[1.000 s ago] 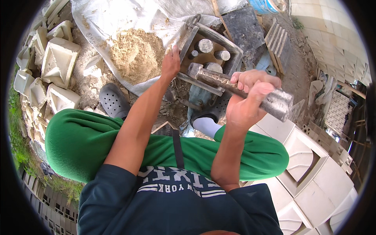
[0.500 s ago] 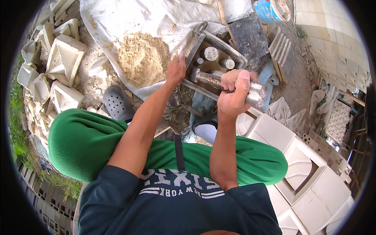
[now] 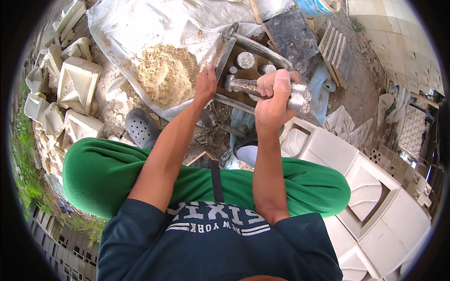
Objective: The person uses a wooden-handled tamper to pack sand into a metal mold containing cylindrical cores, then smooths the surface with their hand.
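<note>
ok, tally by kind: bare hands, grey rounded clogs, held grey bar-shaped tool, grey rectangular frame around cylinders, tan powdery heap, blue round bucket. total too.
Bare left hand and bare right hand: 2
Grey rounded clogs: 2
Grey bar-shaped tool: 1
Grey rectangular frame: 1
Tan powdery heap: 1
Blue round bucket: 1
Total: 8

A mould (image 3: pixel 262 49), sandy heap (image 3: pixel 164 75) and pale blocks (image 3: pixel 363 199) show an outdoor workshop.

T-shirt (image 3: pixel 215 255): dark navy, short-sleeved
Chest print (image 3: pixel 216 217): pale block lettering, white stripes beside a smaller line
Trousers (image 3: pixel 105 180): plain green, loose
Band (image 3: pixel 217 182): narrow, black, over the trousers
Left shoe (image 3: pixel 141 129): grey clog, round holes
Right sock (image 3: pixel 247 155): white
Left hand (image 3: pixel 205 85), right hand (image 3: pixel 273 102): bare
</note>
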